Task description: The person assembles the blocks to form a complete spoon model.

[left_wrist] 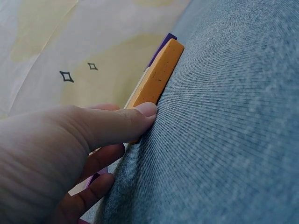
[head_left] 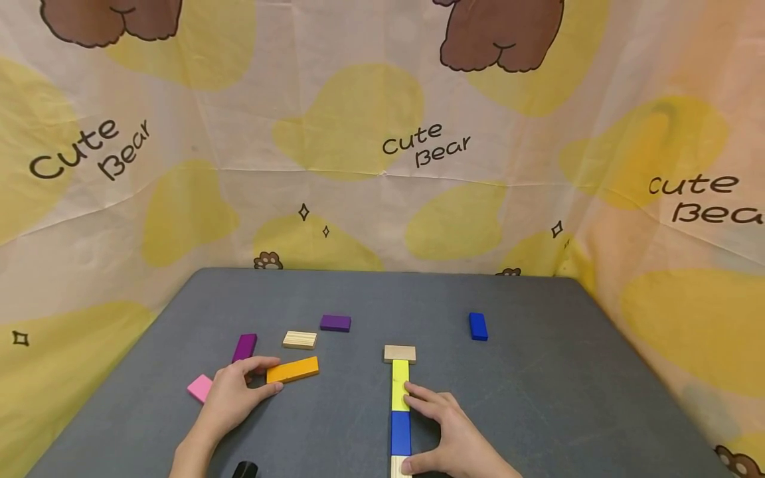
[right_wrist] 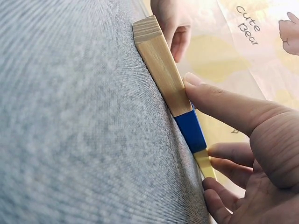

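Note:
My left hand [head_left: 234, 392] pinches the left end of an orange wooden block [head_left: 299, 369] between thumb and fingers; in the left wrist view the thumb lies on the orange block [left_wrist: 161, 70]. In front of me runs a straight row: a plain wood block [head_left: 399, 469], a blue block [head_left: 401, 433] and a yellow block [head_left: 400, 378]. A plain block lies crosswise [head_left: 399, 353] at the row's far end. My right hand [head_left: 451, 435] touches the row's right side, thumb at the near plain block [right_wrist: 163, 77] and fingers along the yellow block [right_wrist: 204, 163].
Purple blocks [head_left: 245, 347] [head_left: 336, 323], a plain block [head_left: 299, 340] and a pink block [head_left: 200, 387] lie on the left of the grey table [head_left: 538, 398]. Another blue block [head_left: 478, 326] lies back right. A black object [head_left: 245, 470] shows at the near edge. A patterned cloth [head_left: 335, 133] hangs behind.

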Motion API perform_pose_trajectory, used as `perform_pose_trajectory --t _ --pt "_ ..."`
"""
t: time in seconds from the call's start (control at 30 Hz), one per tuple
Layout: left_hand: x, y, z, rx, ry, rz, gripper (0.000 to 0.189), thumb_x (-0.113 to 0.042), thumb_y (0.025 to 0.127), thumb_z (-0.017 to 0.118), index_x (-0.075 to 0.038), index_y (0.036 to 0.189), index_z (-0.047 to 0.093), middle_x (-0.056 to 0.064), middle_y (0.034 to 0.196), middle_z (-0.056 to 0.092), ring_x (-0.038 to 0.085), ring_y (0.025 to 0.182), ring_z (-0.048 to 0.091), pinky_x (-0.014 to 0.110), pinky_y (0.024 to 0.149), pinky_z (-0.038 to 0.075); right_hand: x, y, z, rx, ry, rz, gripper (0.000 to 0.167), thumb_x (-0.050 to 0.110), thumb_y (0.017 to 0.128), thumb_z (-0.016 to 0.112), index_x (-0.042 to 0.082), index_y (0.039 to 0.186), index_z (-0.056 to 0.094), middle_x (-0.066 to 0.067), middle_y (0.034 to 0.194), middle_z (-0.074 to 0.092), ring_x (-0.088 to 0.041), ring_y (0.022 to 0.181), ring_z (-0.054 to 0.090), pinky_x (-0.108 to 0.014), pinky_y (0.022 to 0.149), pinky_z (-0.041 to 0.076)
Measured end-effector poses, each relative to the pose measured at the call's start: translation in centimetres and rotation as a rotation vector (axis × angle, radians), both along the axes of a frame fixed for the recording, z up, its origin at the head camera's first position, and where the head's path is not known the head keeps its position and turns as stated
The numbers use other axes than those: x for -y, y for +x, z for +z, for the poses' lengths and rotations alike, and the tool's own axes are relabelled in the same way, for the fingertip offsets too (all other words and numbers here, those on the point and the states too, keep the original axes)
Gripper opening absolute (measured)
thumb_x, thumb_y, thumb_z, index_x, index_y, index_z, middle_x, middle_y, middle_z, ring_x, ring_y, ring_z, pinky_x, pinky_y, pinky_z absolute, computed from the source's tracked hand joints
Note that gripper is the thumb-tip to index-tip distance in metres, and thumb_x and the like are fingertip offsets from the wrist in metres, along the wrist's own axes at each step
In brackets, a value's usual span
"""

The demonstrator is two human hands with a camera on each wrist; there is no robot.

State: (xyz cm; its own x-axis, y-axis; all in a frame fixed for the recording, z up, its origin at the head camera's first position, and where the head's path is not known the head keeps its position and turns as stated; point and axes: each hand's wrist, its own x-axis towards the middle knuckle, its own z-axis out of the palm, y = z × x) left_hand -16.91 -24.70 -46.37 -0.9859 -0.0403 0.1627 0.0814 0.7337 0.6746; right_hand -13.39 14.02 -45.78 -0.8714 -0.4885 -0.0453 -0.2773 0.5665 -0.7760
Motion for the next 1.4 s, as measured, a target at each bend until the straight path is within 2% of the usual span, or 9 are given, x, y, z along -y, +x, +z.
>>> perform_pose_trajectory --t 0.3,0.73,1.13,1.4 --pt "-0.1 0.0 0.0 -0.03 -0.005 0.011 0.042 -0.02 0.076 0.087 -0.011 0.114 0.074 0.004 0.108 0.07 0.022 0.096 0.062 0.046 0.085 0.051 0.0 0.1 0.0 -0.016 0.001 0.003 0.09 0.056 0.066 0.085 0.018 0.142 0.055 0.013 0.15 0.038 -0.021 0.122 0.036 -0.045 0.098 0.038" --pt "-0.5 0.0 0.2 -0.118 0.003 0.044 0.041 -0.022 0.076 0.087 -0.012 0.115 0.074 0.007 0.11 0.069 0.024 0.093 0.064 0.045 0.08 0.052 0.0 0.0 0.2 0.031 0.011 -0.002 0.089 0.052 0.066 0.087 0.02 0.143 0.055 0.014 0.15 0.038 -0.021 0.122 0.036 -0.049 0.097 0.037" --pt "-1.6 0.2 0.5 -0.127 0.023 0.047 0.041 -0.027 0.076 0.087 -0.017 0.114 0.075 0.003 0.107 0.069 0.018 0.087 0.062 0.04 0.077 0.051 0.2 0.0 0.4 0.087 0.014 -0.027 0.09 0.05 0.065 0.089 0.019 0.143 0.055 0.014 0.149 0.039 -0.022 0.123 0.035 -0.053 0.098 0.036" --pt "-2.0 0.3 0.5 -0.139 0.042 0.058 0.04 -0.025 0.076 0.087 -0.017 0.113 0.075 0.003 0.106 0.069 0.017 0.085 0.063 0.038 0.077 0.051 0.1 0.1 0.5 0.064 0.015 -0.008 0.09 0.049 0.066 0.089 0.017 0.143 0.054 0.011 0.15 0.039 -0.024 0.123 0.035 -0.052 0.098 0.037"
